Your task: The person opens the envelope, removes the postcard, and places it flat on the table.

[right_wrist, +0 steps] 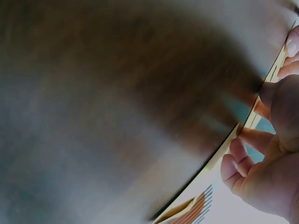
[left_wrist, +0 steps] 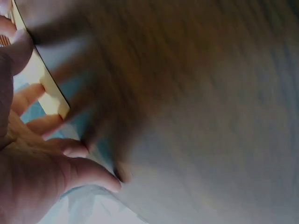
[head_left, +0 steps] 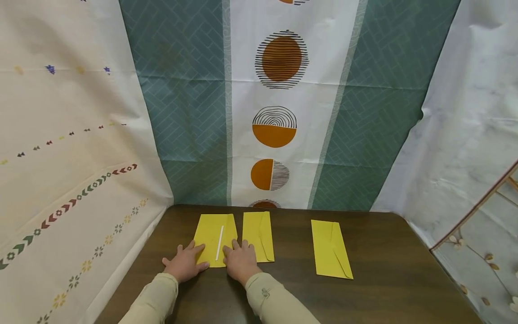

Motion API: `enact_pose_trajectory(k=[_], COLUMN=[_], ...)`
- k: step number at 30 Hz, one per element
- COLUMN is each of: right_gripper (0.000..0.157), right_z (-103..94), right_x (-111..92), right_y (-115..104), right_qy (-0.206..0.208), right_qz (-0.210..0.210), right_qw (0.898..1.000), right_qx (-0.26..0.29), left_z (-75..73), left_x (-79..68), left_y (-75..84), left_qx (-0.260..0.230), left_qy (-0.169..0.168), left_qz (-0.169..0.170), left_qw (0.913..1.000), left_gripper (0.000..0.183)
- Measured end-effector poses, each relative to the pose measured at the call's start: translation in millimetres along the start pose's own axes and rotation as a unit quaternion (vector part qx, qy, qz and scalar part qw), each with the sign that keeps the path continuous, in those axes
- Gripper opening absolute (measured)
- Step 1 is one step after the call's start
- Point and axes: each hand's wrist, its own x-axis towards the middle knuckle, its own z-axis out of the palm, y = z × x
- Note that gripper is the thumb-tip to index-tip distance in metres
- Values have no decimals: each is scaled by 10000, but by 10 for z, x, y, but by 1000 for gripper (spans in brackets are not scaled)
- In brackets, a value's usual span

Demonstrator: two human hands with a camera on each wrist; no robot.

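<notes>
Envelope, yellow and flat, lies between the two hands near the far edge of the dark bench — roughly the bench's ten o'clock. A narrow white strip runs down its face from near one o'clock to near six. The left hand lies at the envelope's eight o'clock, fingers spread, tips over its side and lower edges. The right hand lies at four o'clock, fingers reaching forward, pinching nothing that shows; its outer fingers overlap a second envelope just beside, at three o'clock. Whether they press on that one, I cannot tell. A third envelope lies well apart, farther out past three.

The paper should handle as light, thin and slightly springy, quick to slide on smooth wood and easy to crease. Flat fingertips at the eight and four o'clock edges look the safest hold — or a soft pinch at a lower corner, clear of the strip, which may be sticky.
</notes>
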Motion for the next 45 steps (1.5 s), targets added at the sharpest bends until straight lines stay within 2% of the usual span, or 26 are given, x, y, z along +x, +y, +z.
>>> enact_pose_trajectory(k=[7, 11, 17, 22, 25, 27, 28, 30, 31, 32, 34, 37, 38, 41, 42, 45], right_gripper=[40, 42, 41, 25, 25, 35, 40, 51, 55, 58, 61, 65, 68, 73, 74, 76], right_z=[-38, -48, -22, -28, -46, -56, -62, -85, -96, -99, -124, -145, -148, -166, -171, -189], right_x=[27, 28, 65, 136, 197, 238, 256, 287, 298, 314, 332, 351, 358, 369, 375, 399], right_y=[-46, -88, -112, -79, -35, 7, 33, 89, 118, 146, 204, 277, 296, 334, 337, 326], right_qy=[-61, -84, -57, 379, 545, 385, 288, 59, -50, -175, -423, -892, -1039, -1299, -1351, -1437], right_qz=[-64, -85, -136, -452, -540, -417, -290, 1, 174, 320, 611, 1079, 1205, 1320, 1321, 1344], right_qw=[10000, 9999, 9998, 9982, 9956, 9901, 9829, 9574, 9385, 9105, 8476, 7514, 7236, 6915, 6837, 6696], right_qx=[4, 40, 156, 92, 535, 1282, 1798, 2888, 3448, 4119, 5254, 6448, 6716, 6982, 7048, 7162], left_z=[77, 117, 117, 141, 146, 148, 147, 146, 148, 150, 158, 179, 184, 191, 190, 182], left_x=[57, 64, 58, 69, 69, 72, 71, 74, 76, 80, 84, 97, 100, 105, 106, 104], left_y=[34, 36, 55, 65, 89, 114, 130, 161, 175, 186, 205, 213, 212, 202, 198, 180], left_qx=[299, 274, 64, 212, 284, 281, 280, 263, 262, 261, 273, 303, 313, 350, 359, 371], left_qy=[433, 581, 544, 498, 463, 445, 443, 459, 466, 474, 492, 485, 485, 499, 507, 532], left_qz=[-213, -351, -435, -392, -330, -313, -313, -329, -338, -345, -345, -333, -328, -317, -320, -336], left_qw=[9984, 9973, 9975, 9978, 9980, 9981, 9981, 9981, 9980, 9979, 9978, 9978, 9978, 9976, 9976, 9973], left_gripper=[97, 106, 107, 100, 90, 86, 85, 84, 85, 86, 86, 86, 86, 86, 86, 86])
